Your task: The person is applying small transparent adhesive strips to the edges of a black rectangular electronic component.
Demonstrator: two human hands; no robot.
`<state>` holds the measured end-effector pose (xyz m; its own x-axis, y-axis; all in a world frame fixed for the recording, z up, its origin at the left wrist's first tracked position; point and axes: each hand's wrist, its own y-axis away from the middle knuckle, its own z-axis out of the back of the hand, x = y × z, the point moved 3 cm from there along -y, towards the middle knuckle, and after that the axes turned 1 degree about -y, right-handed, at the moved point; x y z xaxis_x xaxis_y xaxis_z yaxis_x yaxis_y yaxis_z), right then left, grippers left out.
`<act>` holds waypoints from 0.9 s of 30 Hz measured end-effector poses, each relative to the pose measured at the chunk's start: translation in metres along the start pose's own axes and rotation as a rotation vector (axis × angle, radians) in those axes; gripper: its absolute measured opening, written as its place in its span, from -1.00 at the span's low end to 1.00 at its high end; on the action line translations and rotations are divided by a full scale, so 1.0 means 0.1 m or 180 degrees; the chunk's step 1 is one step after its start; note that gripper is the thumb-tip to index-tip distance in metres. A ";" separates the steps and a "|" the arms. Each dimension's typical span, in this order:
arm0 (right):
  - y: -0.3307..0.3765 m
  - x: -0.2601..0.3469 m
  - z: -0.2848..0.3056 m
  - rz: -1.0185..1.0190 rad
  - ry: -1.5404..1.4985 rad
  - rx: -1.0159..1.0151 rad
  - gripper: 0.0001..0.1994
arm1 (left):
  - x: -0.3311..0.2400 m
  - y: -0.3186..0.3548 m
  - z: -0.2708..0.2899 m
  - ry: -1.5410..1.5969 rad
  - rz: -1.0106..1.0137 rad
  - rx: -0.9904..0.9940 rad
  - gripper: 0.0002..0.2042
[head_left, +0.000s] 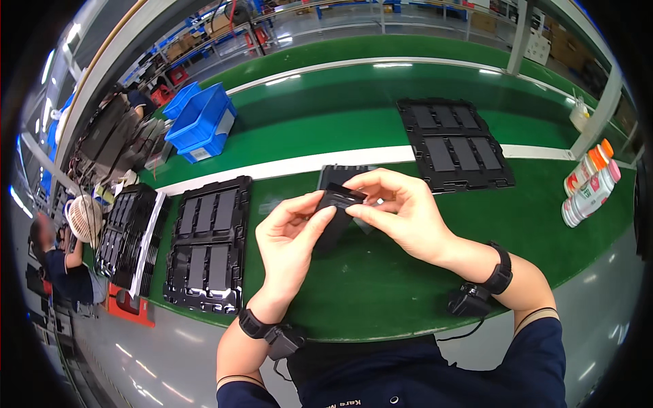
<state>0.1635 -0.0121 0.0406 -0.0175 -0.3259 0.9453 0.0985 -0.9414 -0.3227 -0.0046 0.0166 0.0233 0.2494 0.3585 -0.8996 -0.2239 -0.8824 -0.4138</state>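
My left hand and my right hand together hold a small black flat plastic part above the green bench. The left thumb and fingers grip its lower left side. The right thumb and forefinger pinch its upper right edge. Just behind the part lies another black piece on the bench, partly hidden by my fingers. A black tray with several dark slots sits to the left of my left hand.
A second black tray lies at the back right. Blue bins stand at the back left. Two bottles lie at the right edge. Stacked black trays sit at the far left, beside another person.
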 end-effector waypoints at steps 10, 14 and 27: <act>0.00 0.02 -0.04 0.0115 0.0151 -0.0002 -0.75 | -0.02 0.02 0.05 -0.0022 0.0061 0.0011 -0.77; 0.02 0.06 -0.06 0.0416 0.0609 0.0048 -0.70 | -0.03 0.01 0.05 -0.0138 0.0041 0.0029 -0.77; 0.09 0.25 -0.10 0.1016 0.1033 -0.0024 -0.69 | -0.09 -0.03 0.10 0.0271 -0.0021 -0.0019 -0.77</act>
<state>0.1542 -0.0299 0.0609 -0.2986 -0.6094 0.7345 0.1424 -0.7894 -0.5971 -0.0158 0.0187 0.0311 0.3300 0.3375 -0.8816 -0.2165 -0.8819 -0.4187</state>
